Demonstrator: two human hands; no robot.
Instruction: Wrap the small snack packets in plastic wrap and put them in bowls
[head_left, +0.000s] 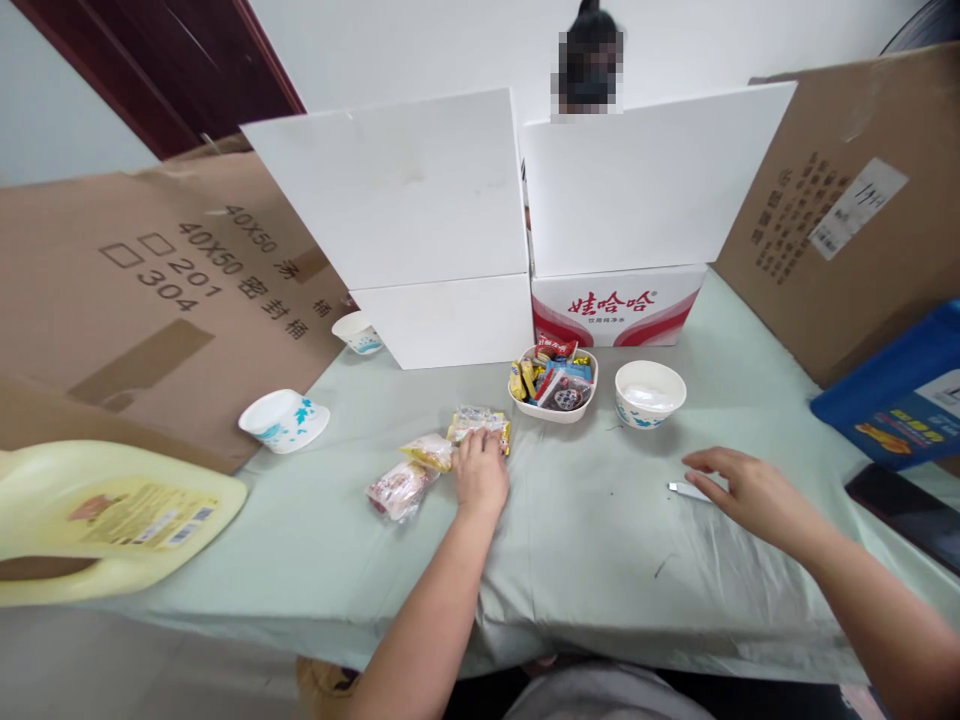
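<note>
My left hand [480,472] has its fingers bent down onto a clear-and-yellow snack packet [463,420]. Just left of it lie a yellow snack packet [429,451] and a clear-wrapped snack with red print [401,490]. My right hand [739,492] rests on the cloth, thumb and forefinger apart. Beneath its thumb a slim white tool with a metallic tip [684,490] pokes out; the rest is hidden. Ahead, between my hands, stands a white bowl [568,411] of mixed wrapped snacks. To its right is a paper bowl [649,405] with something clear or white inside.
White panels [442,225] and a red-and-white carton [619,310] stand at the back, a person's head above them. Brown cartons [97,290] flank both sides. A tipped paper bowl [289,425], yellow jug [127,510], blue container [900,390] and dark phone [904,510] surround the workspace.
</note>
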